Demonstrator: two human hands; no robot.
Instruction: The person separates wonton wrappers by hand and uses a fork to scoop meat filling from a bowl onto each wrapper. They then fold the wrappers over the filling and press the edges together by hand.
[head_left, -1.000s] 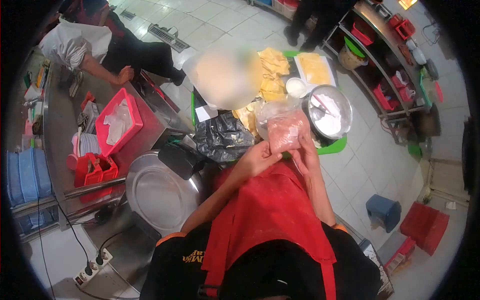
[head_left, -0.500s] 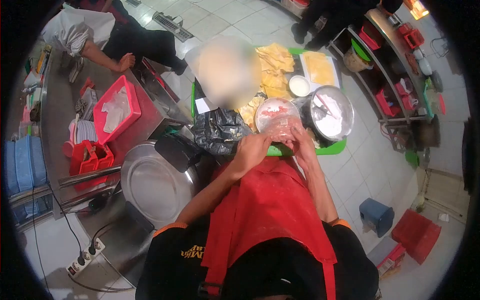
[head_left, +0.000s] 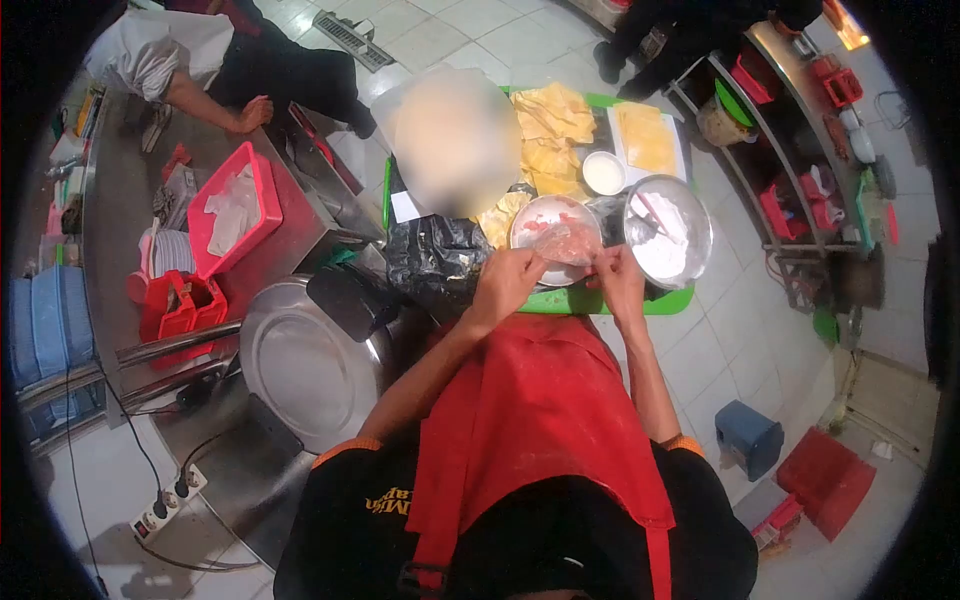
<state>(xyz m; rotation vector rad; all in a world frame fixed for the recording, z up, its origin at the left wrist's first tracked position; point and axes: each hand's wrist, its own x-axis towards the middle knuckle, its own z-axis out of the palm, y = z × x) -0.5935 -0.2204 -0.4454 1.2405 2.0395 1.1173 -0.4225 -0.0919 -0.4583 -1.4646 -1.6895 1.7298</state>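
A clear plastic bag of pink minced filling (head_left: 566, 243) is stretched between my two hands, over a white bowl (head_left: 533, 212) with more pink filling inside. My left hand (head_left: 507, 283) pinches the bag's left edge, and my right hand (head_left: 620, 280) pinches its right edge. Just right of the bowl stands a metal bowl (head_left: 704, 232) of white powder with a stick in it. Yellow wrapper sheets (head_left: 553, 125) lie behind, beside a small white cup (head_left: 604, 173). All of this rests on a green tray (head_left: 668, 303).
Black plastic (head_left: 435, 262) lies left of the bowl. A round metal lid (head_left: 310, 365) is at my left, near a counter with a pink basket (head_left: 262, 190). Another person's hand (head_left: 256, 113) rests there. Shelves (head_left: 775, 130) stand at the right.
My hands have moved apart, spreading the bag between them, and more of the white bowl shows. My right hand has shifted right. The view has shifted slightly.
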